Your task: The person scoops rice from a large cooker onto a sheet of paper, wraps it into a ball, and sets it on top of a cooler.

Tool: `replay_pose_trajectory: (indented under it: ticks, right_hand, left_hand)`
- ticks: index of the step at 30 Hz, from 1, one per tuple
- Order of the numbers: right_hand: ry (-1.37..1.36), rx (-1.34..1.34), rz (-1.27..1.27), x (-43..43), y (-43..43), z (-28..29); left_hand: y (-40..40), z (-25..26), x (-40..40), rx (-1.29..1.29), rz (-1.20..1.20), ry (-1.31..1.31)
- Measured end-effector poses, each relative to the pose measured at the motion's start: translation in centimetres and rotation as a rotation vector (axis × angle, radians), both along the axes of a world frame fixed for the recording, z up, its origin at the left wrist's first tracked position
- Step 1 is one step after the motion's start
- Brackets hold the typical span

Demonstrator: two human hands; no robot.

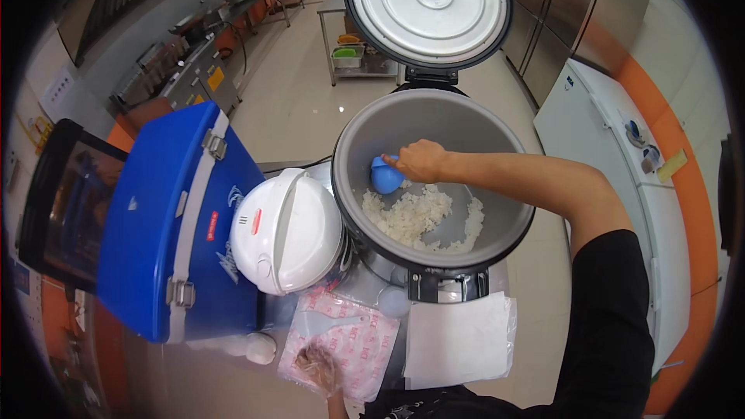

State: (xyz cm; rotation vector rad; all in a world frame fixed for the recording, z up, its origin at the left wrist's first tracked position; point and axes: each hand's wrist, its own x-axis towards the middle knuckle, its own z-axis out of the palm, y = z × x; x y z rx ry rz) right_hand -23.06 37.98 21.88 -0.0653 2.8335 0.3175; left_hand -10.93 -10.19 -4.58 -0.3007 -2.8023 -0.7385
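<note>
My right hand (420, 161) reaches into a large rice cooker's grey inner pot (495, 134) and grips a blue plastic scoop (386, 177). The scoop is tilted against the pot's left inner wall, above cooked white rice (416, 212) spread over the bottom. In a clear plastic glove, my left hand (320, 368) is over the lower left of a stack of pink-printed wrapping sheets (364, 358). Its fingers look curled; whether anything is under them is hidden. A pale rice paddle (329, 322) lies on the same stack, just beyond that hand.
The cooker's round metal lid (433, 9) stands raised behind the pot. A smaller white rice cooker (291, 233) and a blue insulated box (169, 227) are at left. White sheets (457, 340) lie front right, beside a small clear cup (394, 301). A white chest freezer (605, 145) stands right.
</note>
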Motion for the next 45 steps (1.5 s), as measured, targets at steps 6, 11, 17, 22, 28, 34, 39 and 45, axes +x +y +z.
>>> replay_pose_trajectory:
  ticks: [6, 11, 17, 22, 28, 34, 39, 45]
  right_hand:
    - [-0.100, -0.111, -0.260, 1.9, 4.4, -0.2]
    - [-0.364, -0.466, -0.939, 5.3, 5.7, 1.3]
    - [-0.329, -1.290, -1.598, 6.7, 1.7, 0.8]
    - [-0.366, -1.461, -1.520, 3.0, -0.5, -1.3]
    - [-0.402, -1.498, -1.333, 2.2, -1.4, 1.6]
    - [-0.397, -1.274, -1.351, 2.9, -7.3, 5.0]
    - [-0.415, -1.158, -1.329, 2.6, -8.9, 4.4]
    - [-0.526, -1.704, -1.358, 4.3, -1.8, 1.8]
  left_hand:
    - [-5.7, -10.4, 1.2, 0.215, -0.031, -0.047]
    - [-4.8, -6.6, 1.1, -0.012, -0.188, -0.053]
    - [-2.7, -2.0, -0.3, -0.184, -0.174, 0.005]
    - [-0.7, 0.2, -1.0, -0.205, -0.172, 0.049]
    - [-1.9, -1.9, 0.0, -0.046, -0.033, -0.135]
    - [-0.8, -0.3, -0.3, -0.141, -0.065, -0.002]
    - [-1.8, -1.8, -0.2, -0.126, -0.144, 0.055]
    - [-1.7, -3.3, -1.1, 0.009, -0.234, 0.319]
